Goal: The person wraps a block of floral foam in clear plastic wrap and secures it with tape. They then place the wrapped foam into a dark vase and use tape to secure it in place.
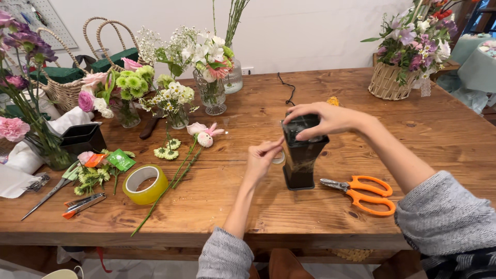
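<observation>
A tall black square vase point(300, 160) stands upright on the wooden table point(248, 206). My right hand point(323, 120) rests over its top rim, fingers spread across the opening. My left hand point(262, 157) is just left of the vase and pinches a small roll of clear tape point(279, 157) against its side. Orange-handled scissors point(361, 191) lie on the table right of the vase.
A big yellow tape roll point(145, 183), loose green stems and small flowers point(175, 160) lie to the left, with pliers and snips point(57, 194). Glass vases of flowers point(212, 93) and wicker baskets point(385, 80) stand along the back. A black cable point(289, 88) trails behind.
</observation>
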